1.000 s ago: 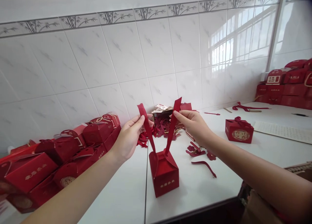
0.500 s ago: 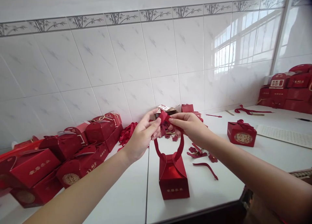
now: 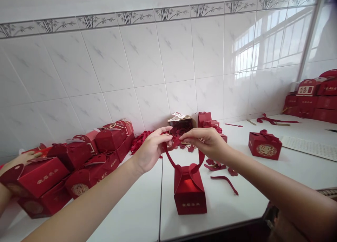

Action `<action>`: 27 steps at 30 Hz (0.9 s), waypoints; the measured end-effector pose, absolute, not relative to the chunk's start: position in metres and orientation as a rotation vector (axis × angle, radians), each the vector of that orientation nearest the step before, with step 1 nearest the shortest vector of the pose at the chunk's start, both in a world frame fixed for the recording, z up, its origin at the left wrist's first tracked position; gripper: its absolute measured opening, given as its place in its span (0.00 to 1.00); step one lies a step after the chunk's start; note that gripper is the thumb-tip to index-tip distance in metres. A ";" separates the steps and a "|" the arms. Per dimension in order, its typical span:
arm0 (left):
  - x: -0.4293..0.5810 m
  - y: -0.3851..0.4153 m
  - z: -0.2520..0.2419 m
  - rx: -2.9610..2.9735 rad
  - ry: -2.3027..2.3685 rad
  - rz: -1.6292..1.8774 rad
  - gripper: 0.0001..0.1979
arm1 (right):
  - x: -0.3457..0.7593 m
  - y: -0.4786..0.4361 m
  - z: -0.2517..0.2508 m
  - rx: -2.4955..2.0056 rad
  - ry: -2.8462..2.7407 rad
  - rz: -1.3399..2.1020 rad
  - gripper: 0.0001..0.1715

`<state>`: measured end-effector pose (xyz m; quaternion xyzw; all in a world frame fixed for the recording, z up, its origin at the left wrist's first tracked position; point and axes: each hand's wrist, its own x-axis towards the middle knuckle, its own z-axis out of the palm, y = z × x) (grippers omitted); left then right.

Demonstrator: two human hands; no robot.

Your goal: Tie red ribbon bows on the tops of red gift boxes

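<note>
A small red gift box (image 3: 190,196) with gold lettering stands upright on the white table in front of me. A dark red ribbon (image 3: 169,155) runs up from holes in its top flaps on both sides. My left hand (image 3: 155,147) pinches the ribbon above the box, to the left. From the right, my right hand (image 3: 204,139) grips it between thumb and fingertips, close to the left hand. The part of the ribbon between the fingers is bunched, and its exact shape is partly hidden.
Finished-looking red boxes (image 3: 50,179) are stacked at left, where another person's hand (image 3: 15,165) rests. An open carton (image 3: 181,123) stands by the wall. Ribbon pieces (image 3: 225,182) lie right of my box. Further right are a bowed box (image 3: 264,145), a keyboard (image 3: 310,147) and more stacked boxes.
Both hands have come down a little, and the ribbon between them, a raised loop before, now looks flatter and lower. Another person's hand has appeared at the left boxes. The view has shifted slightly.
</note>
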<state>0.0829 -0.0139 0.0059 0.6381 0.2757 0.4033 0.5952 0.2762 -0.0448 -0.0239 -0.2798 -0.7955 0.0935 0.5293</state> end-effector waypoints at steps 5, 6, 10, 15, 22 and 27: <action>0.082 -0.017 0.009 1.467 0.549 0.916 0.16 | 0.280 -0.042 -0.028 -0.660 -2.068 -0.520 0.18; 0.083 -0.019 0.008 1.500 0.548 0.909 0.17 | 0.279 -0.043 -0.030 -0.651 -2.065 -0.565 0.18; 0.083 -0.027 0.002 1.926 0.725 1.030 0.22 | 0.274 -0.047 -0.035 -0.659 -1.928 -0.380 0.13; 0.067 -0.021 0.001 2.505 0.948 1.314 0.20 | 0.298 -0.054 -0.021 -1.385 -1.786 -0.068 0.19; -0.003 0.022 -0.026 2.660 1.523 0.350 0.22 | 0.353 -0.062 -0.020 -2.511 -2.030 0.140 0.16; -0.012 0.023 -0.073 2.847 1.402 0.158 0.16 | 0.341 -0.055 -0.044 -2.450 -2.101 0.169 0.05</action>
